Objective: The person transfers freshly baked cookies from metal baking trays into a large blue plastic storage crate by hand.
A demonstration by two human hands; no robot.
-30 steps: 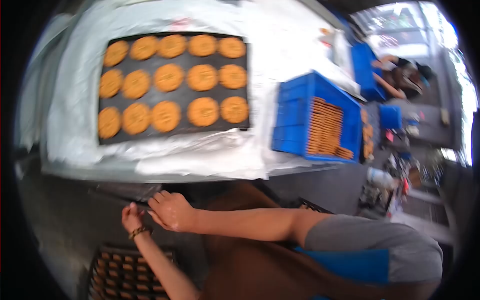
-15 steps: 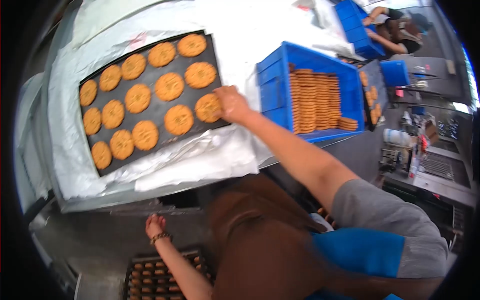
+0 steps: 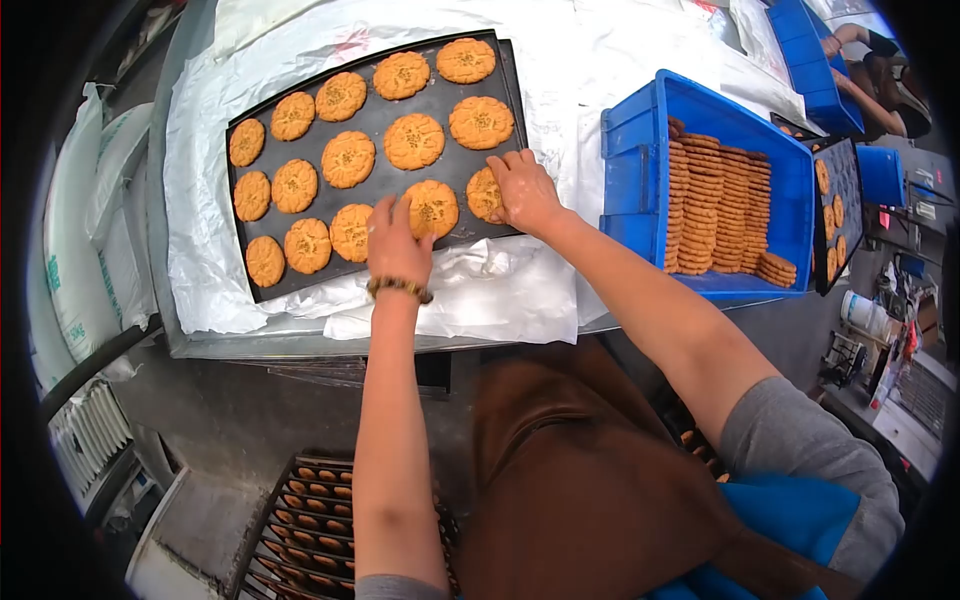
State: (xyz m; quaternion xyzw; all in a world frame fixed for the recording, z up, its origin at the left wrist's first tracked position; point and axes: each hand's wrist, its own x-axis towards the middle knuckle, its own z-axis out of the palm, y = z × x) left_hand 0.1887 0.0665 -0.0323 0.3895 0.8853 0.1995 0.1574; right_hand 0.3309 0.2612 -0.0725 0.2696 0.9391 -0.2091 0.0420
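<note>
A dark baking tray holds rows of round golden cookies. My right hand grips the right edge of the front-right corner cookie, which still lies on the tray. My left hand, a beaded bracelet at its wrist, reaches over the tray's front edge with fingers apart. Its thumb and fingertips are at the left edge of the neighbouring front-row cookie. Another cookie is partly covered by that hand.
A blue crate with stacked cookies stands right of the tray. White plastic sheeting covers the table. Below is a rack of cookie trays. At upper right, a person handles another blue crate.
My left hand has risen from below the table edge to the front row of cookies. My right hand stays at the corner cookie. The view has shifted left.
</note>
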